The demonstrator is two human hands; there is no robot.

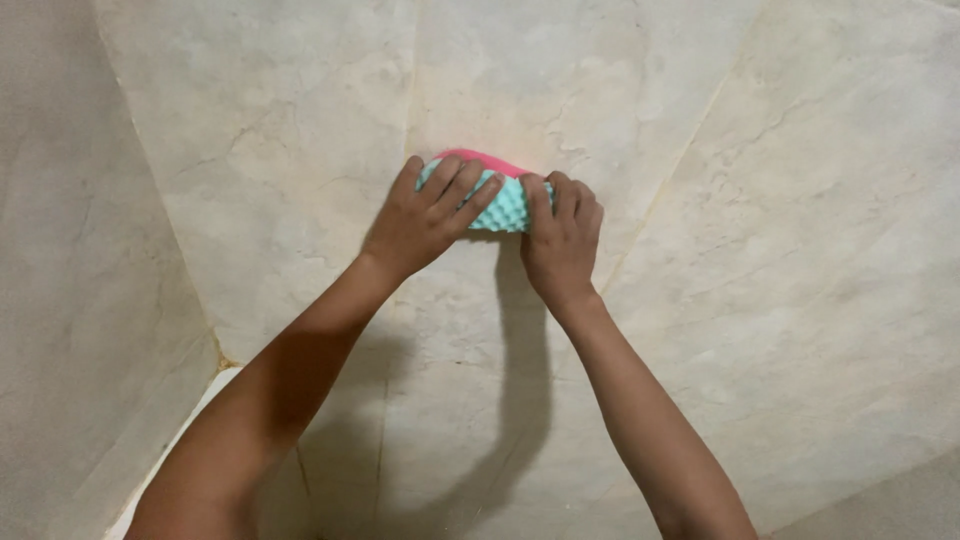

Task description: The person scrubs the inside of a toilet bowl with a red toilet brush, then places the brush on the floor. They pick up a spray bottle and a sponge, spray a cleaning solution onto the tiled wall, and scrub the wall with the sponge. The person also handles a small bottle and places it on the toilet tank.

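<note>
Both hands press one sponge [500,195] flat against a beige marbled tile wall [780,250]. The sponge shows a teal, bumpy face toward the camera and a pink layer along its upper edge. Left hand [425,215]: fingers spread and curled over the sponge's left half, clamped on it. Right hand [562,235]: fingers bunched together, gripping the right end. A side wall [80,300] meets the tiled wall at the left corner.

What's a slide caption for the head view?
Both hands, left and right, press a pink-and-teal bumpy sponge against a beige marble-look tiled wall.
</note>
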